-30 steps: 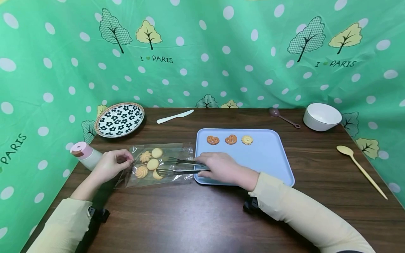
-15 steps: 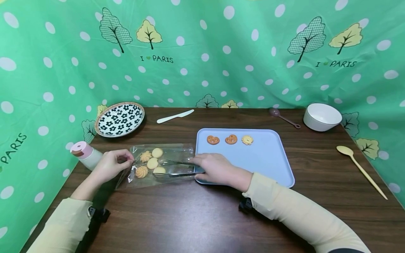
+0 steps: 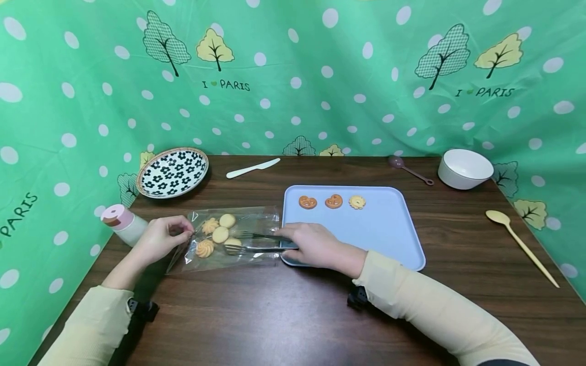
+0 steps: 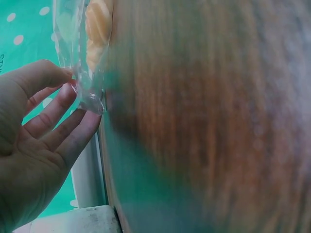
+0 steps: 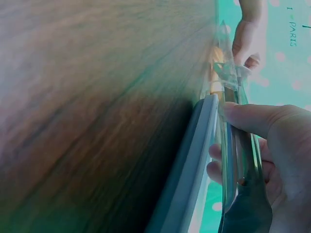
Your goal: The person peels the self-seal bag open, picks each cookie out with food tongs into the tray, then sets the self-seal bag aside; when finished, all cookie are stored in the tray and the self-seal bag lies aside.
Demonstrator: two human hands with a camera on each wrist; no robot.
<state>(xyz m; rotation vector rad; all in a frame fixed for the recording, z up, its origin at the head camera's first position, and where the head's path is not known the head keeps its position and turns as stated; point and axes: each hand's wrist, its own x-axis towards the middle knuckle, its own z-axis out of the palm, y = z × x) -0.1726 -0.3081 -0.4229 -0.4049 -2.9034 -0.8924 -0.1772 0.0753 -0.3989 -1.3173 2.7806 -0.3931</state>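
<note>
A clear plastic bag [image 3: 258, 219] lies on the table with several cookies inside, among them a round cookie [image 3: 221, 235] and a swirled cookie [image 3: 204, 249]. My left hand [image 3: 161, 238] pinches the bag's left end between thumb and fingertips, also plain in the left wrist view. Metal food tongs [image 3: 263, 249] are gripped in my right hand [image 3: 316, 246], their two arms apart and reaching into the bag's right end. The lower tip overlaps a round cookie at the lower right of the group. The right hand is over the left edge of a blue tray [image 3: 384, 239].
Two pretzel-shaped cookies and a ring cookie [image 3: 357, 202] lie along the tray's far side. A flowered bowl [image 3: 173, 173], white knife [image 3: 253, 168], purple spoon [image 3: 410, 171], white bowl [image 3: 466, 169] and yellow spoon [image 3: 522, 246] stand around. A pink-topped bottle [image 3: 123, 223] is beside the left hand.
The right hand and tongs shift left, then slightly back right. The lower tip moves down, then back up onto the lower round cookie. The left hand keeps its pinch on the bag.
</note>
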